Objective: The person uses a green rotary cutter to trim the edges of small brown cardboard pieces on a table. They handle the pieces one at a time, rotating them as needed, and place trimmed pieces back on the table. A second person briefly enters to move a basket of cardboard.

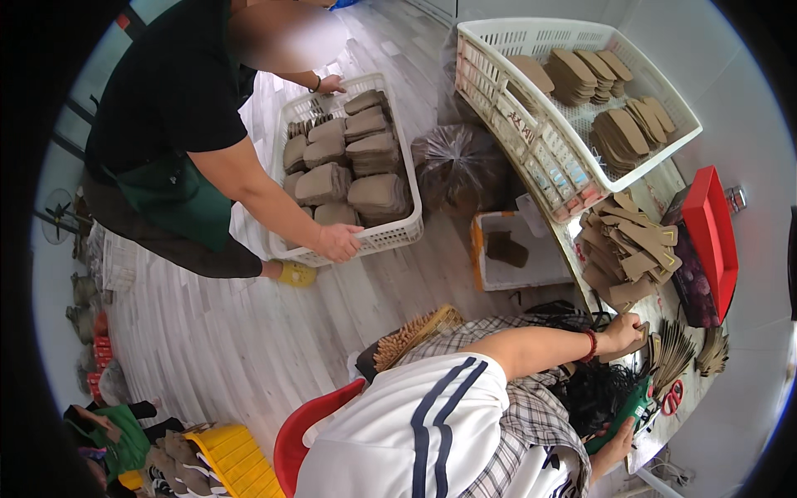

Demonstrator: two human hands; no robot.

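Observation:
My left hand (621, 334), with a red bead bracelet at the wrist, pinches a flat brown piece (624, 348) over the worktable. Below it, my right hand (613, 452) is wrapped round a green glue gun (628, 415), its front end toward the brown pieces. A fanned row of flat brown pieces (672, 358) lies just past my left hand. Red-handled scissors (672, 397) rest beside the glue gun. Thin black straps (588, 400) are heaped between my arms, partly over the checked cloth (531, 407).
A heap of brown pieces (628, 249), a red box (716, 249) and a large white crate (564, 158) stand on the table. To the left, a person (166, 116) grips a white basket (419, 217) of stacked brown pieces. A white bin (540, 274) sits below the table.

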